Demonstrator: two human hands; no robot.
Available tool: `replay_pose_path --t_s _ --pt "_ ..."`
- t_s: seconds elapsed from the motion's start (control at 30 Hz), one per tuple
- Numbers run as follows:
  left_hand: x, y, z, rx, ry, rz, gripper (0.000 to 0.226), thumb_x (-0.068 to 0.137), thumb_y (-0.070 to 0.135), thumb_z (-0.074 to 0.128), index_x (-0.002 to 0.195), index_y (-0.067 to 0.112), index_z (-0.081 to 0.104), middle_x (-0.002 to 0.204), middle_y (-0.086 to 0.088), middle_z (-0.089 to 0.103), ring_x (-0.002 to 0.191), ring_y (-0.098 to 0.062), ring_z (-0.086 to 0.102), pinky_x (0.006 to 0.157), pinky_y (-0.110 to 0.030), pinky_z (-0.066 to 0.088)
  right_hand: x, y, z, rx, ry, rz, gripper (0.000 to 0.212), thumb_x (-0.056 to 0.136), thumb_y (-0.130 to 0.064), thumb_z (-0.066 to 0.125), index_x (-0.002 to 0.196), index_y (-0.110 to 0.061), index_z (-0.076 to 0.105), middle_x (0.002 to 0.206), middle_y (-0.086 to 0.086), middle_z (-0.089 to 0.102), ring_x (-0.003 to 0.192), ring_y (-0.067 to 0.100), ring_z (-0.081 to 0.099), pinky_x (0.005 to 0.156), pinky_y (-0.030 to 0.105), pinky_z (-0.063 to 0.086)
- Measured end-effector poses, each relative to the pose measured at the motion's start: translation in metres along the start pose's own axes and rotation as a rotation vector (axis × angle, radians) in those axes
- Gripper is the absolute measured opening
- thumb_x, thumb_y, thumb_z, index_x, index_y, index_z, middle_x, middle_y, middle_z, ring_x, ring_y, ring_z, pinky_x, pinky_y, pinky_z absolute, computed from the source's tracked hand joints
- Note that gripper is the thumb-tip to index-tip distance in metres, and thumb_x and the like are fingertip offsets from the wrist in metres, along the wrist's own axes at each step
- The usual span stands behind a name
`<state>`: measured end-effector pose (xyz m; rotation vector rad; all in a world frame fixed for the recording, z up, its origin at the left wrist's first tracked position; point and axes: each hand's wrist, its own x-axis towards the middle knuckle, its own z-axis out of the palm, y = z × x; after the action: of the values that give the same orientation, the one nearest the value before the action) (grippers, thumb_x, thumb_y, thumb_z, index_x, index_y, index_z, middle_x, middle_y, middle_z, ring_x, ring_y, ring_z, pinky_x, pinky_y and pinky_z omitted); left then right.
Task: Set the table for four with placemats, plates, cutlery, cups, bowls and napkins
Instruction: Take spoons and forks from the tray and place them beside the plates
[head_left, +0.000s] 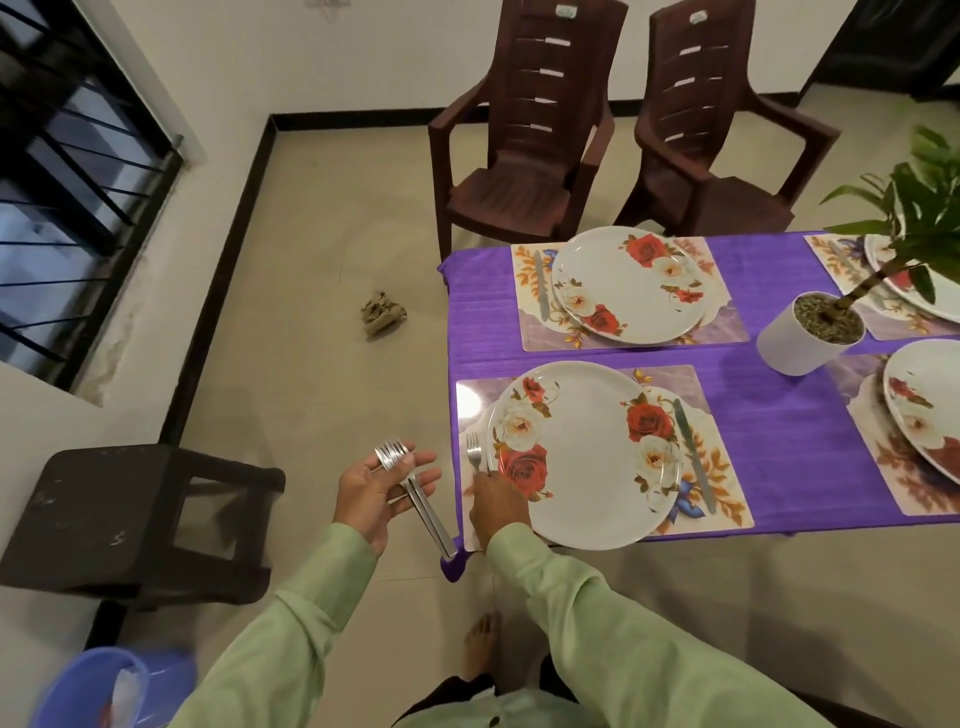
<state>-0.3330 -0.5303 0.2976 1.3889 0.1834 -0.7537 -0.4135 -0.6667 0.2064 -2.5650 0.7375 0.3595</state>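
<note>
A purple tablecloth (753, 426) carries floral placemats, each under a white rose-patterned plate. My right hand (496, 506) holds the handle of a fork (474, 451) lying on the near placemat (719, 483), just left of the near plate (582, 457). A knife (693, 460) lies to the right of that plate. My left hand (376, 493) hovers left of the table, palm up, with a bundle of forks (410, 486) resting across its loosely curled fingers. The far plate (631, 286) has a knife (541, 286) at its left. Two more plates show partly at the right edge.
A potted plant in a white pot (808, 338) stands mid-table. Two brown plastic chairs (524, 140) sit beyond the table. A dark stool (140, 514) stands at the left, a blue tub (109, 686) at bottom left, and a crumpled cloth (382, 313) lies on the floor.
</note>
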Motion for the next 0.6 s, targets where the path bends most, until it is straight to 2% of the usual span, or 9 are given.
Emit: replay_pose_path --t_s 0.13,0.2,0.27,0.33,0.4,0.5,0.6 --pt "0.000 -0.003 0.015 -0.010 -0.017 -0.006 0.023 0.094 0.006 0.060 0.116 0.000 0.059 0.104 -0.020 0.073 0.093 -0.039 0.071 0.081 -0.044 0.060 -0.004 0.011 -0.018 0.140 0.084 0.042 0.023 0.098 -0.022 0.055 0.117 -0.012 0.064 0.110 0.009 0.066 0.099 0.026 0.064 0.082 0.033 0.054" --pt "0.002 -0.005 0.029 -0.006 -0.044 -0.011 0.024 0.093 0.006 0.060 0.116 -0.001 0.059 0.104 -0.020 0.073 0.092 -0.038 0.072 0.080 -0.043 0.060 -0.010 0.026 -0.039 0.283 0.179 0.078 0.025 0.096 -0.028 0.057 0.117 -0.019 0.068 0.108 0.006 0.067 0.099 0.024 0.062 0.085 0.033 0.055" --pt "0.004 -0.005 0.053 0.003 -0.088 -0.019 0.026 0.093 0.006 0.061 0.118 -0.002 0.059 0.105 -0.020 0.073 0.093 -0.037 0.072 0.081 -0.043 0.060 -0.021 0.047 -0.068 0.489 0.250 0.088 0.024 0.094 -0.031 0.061 0.112 -0.020 0.072 0.100 0.002 0.072 0.088 0.020 0.066 0.082 0.031 0.055" --pt "0.007 -0.002 0.083 0.007 -0.146 -0.024 0.029 0.092 0.006 0.062 0.119 -0.002 0.059 0.106 -0.019 0.073 0.095 -0.037 0.071 0.080 -0.041 0.060 -0.036 0.068 -0.100 0.718 0.256 0.081 0.018 0.094 -0.030 0.064 0.103 -0.019 0.074 0.085 -0.002 0.074 0.072 0.016 0.067 0.070 0.027 0.056" --pt "0.009 0.000 0.125 0.001 -0.217 -0.024 0.030 0.092 0.006 0.062 0.120 -0.002 0.059 0.108 -0.019 0.072 0.097 -0.037 0.071 0.077 -0.039 0.061 -0.049 0.093 -0.134 0.836 0.247 0.057 0.016 0.094 -0.033 0.064 0.090 -0.020 0.074 0.073 -0.002 0.072 0.060 0.014 0.066 0.059 0.026 0.052" --pt "0.013 -0.002 0.189 -0.002 -0.297 -0.027 0.029 0.092 0.005 0.061 0.120 -0.001 0.059 0.109 -0.019 0.072 0.097 -0.035 0.071 0.074 -0.035 0.061 -0.059 0.129 -0.171 0.887 0.181 0.044 0.026 0.092 -0.036 0.066 0.078 -0.015 0.072 0.069 0.002 0.070 0.059 0.013 0.064 0.056 0.023 0.047" --pt "0.017 -0.011 0.266 0.028 -0.354 -0.028 0.030 0.092 0.004 0.061 0.120 -0.007 0.058 0.110 -0.019 0.072 0.099 -0.035 0.071 0.081 -0.040 0.060 -0.058 0.181 -0.198 0.929 0.177 0.076 0.016 0.083 -0.026 0.077 0.076 -0.011 0.075 0.065 -0.004 0.067 0.057 0.008 0.061 0.051 0.022 0.046"
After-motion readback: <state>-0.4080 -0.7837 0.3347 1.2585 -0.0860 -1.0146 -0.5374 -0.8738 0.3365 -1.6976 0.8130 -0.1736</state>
